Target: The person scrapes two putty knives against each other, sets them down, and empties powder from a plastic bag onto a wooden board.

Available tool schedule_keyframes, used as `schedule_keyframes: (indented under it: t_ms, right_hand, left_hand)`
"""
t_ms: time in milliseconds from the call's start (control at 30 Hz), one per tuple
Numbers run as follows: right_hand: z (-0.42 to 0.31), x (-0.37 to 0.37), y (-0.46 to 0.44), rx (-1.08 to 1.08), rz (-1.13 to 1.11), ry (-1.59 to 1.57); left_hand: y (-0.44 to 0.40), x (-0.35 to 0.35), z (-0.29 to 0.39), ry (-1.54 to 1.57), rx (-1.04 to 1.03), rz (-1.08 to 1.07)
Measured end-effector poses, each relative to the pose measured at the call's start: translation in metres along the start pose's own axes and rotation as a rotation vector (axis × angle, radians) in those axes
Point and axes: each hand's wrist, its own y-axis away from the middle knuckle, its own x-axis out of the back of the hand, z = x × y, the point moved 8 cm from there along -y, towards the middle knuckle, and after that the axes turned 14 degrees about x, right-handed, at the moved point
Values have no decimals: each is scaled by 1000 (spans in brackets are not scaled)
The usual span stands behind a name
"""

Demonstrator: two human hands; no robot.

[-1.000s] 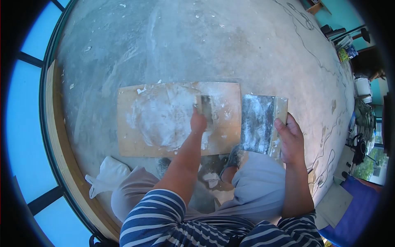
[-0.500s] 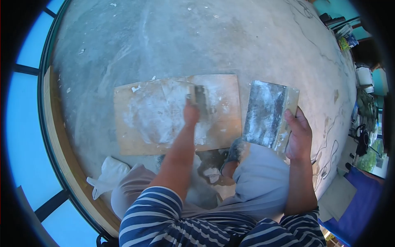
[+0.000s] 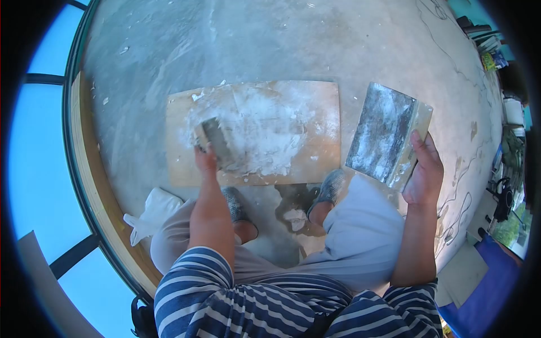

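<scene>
My left hand (image 3: pixel 207 159) is closed round the handle side of a putty knife (image 3: pixel 217 139), its dark blade over the left part of a brown board (image 3: pixel 179 163). White putty (image 3: pixel 273 149) is smeared across the board, thicker toward the near middle. Whether the blade touches the board, I cannot tell. In my right hand (image 3: pixel 425 172) is a wider putty knife (image 3: pixel 380 132), held by its pale back edge with the thumb on top. Its broad dark face is streaked with white and tilts to the right of the board.
Just beyond my slippers (image 3: pixel 327 188) the board lies on a grey concrete floor (image 3: pixel 253 39). A white plastic bag (image 3: pixel 158 211) rests by my left knee. Along the left runs a wooden sill (image 3: pixel 98 186) under windows. Cables (image 3: pixel 453 217) and assorted items line the right side.
My left hand has swept the putty knife leftward across the board. The wider putty knife in my right hand is tilted more. The view has shifted slightly.
</scene>
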Motion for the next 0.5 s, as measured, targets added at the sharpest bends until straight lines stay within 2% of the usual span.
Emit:
schedule_keyframes:
  t_ms: [67,133,200,267,333,400,433,500]
  right_hand:
    - [-5,-5,1,13,-10,-18]
    - [-8,-5,1,21,-3,-33]
    - [-7,-3,4,16,7,-37]
    - [-6,-4,3,6,13,-38]
    - [-4,-5,3,3,-19,-52]
    - [-5,-2,2,8,-11,-29]
    - [-5,0,2,10,10,0]
    - [-4,0,2,9,41,34]
  left_hand:
    - [-17,9,-50,-13,-12,22]
    - [9,2,-43,-43,-189,127]
    - [59,-28,-17,-227,-127,84]
    - [92,-75,-4,-125,-149,-35]
    - [147,-102,34,-59,-83,-90]
    - [200,-137,68,-111,111,-322]
    - [199,-198,42,-222,79,-382]
    - [251,-218,88,-281,-21,-482]
